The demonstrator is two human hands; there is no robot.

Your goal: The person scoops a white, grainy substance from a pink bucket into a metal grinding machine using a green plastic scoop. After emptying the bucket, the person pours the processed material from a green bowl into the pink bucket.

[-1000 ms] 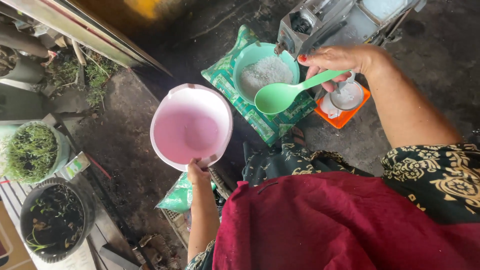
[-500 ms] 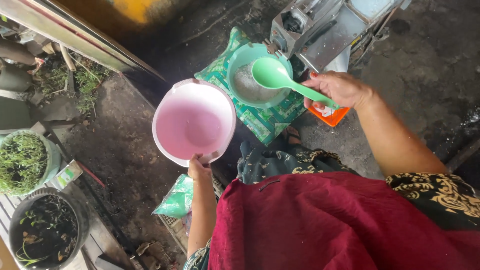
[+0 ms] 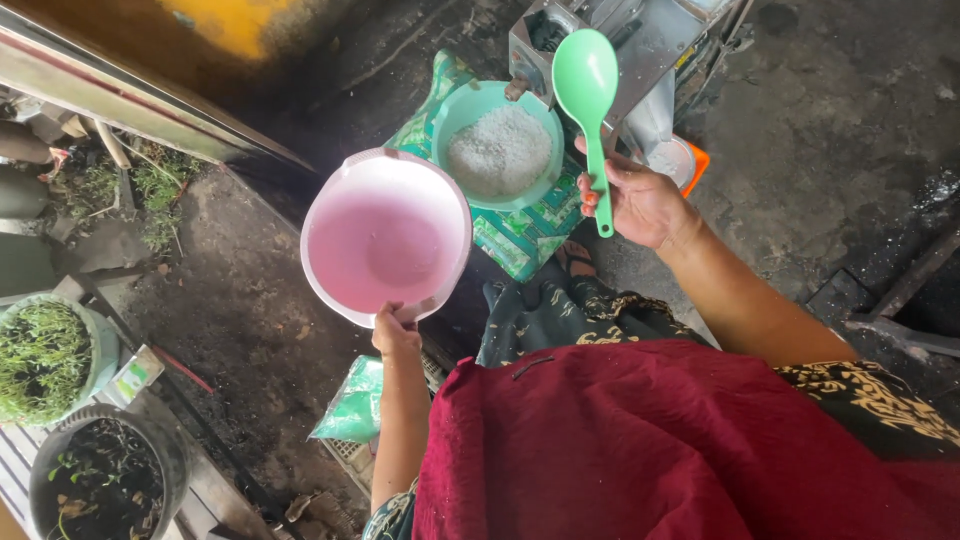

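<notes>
My left hand (image 3: 396, 331) grips the near rim of an empty pink plastic basin (image 3: 385, 238) and holds it out above the ground. My right hand (image 3: 640, 203) holds a light green plastic spoon (image 3: 588, 95) by its handle, with the bowl raised upright over a grey metal grinding machine (image 3: 640, 50). Between the two hands a teal bowl (image 3: 462, 105) of white grated stuff (image 3: 500, 150) rests on a green patterned cloth (image 3: 520, 240) below the machine's spout.
An orange tray (image 3: 692, 168) with a white dish lies under the machine. A green plastic bag (image 3: 352, 405) lies by my left arm. Two plant pots (image 3: 60, 420) stand at the lower left. My lap is covered by a dark red cloth (image 3: 640, 450).
My right hand has swung the green spoon from lying across the teal bowl to pointing upright over the machine. The pink basin has stayed in my left hand.
</notes>
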